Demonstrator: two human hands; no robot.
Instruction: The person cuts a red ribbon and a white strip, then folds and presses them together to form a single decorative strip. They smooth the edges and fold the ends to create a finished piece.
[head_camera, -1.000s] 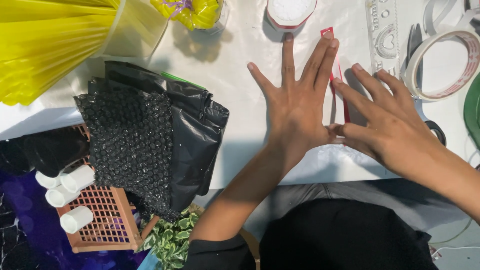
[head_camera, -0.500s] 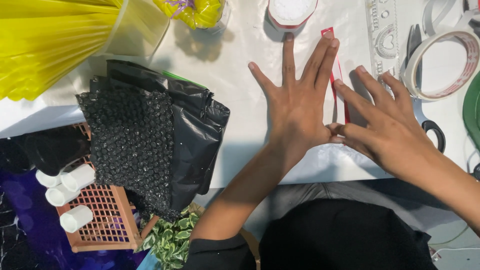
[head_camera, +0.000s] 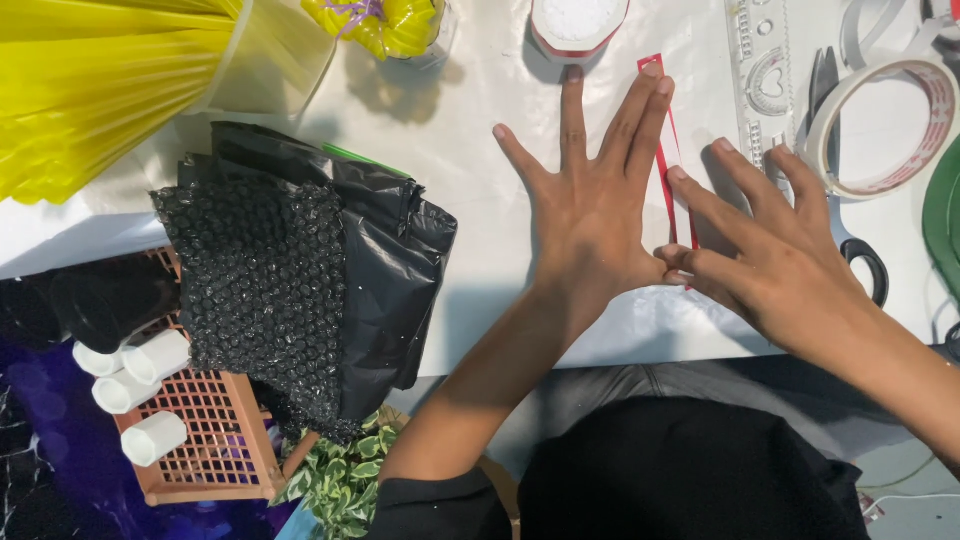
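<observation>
A: Head view. The left hand (head_camera: 590, 225) lies flat, fingers fully spread, palm down on the white sheet (head_camera: 470, 150) covering the tabletop (head_camera: 60, 240). It grips nothing; its ring and little fingers rest beside the red strip (head_camera: 668, 160).

B: And the right hand (head_camera: 775, 260)?

A: Also open, fingers fanned and angled toward the upper left, thumb touching the strip's lower end near the left thumb's base. It closes on nothing. The strip runs lengthwise between the two hands.

B: What does good pressing call for here?

A: In my judgement, even downward pressure, both palms low, the strip kept straight, without creasing the sheet.

B: Surroundings?

A: A tape roll (head_camera: 880, 125) and clear ruler (head_camera: 757, 70) lie at right; black bubble wrap (head_camera: 265, 290) sits well apart, left.
</observation>
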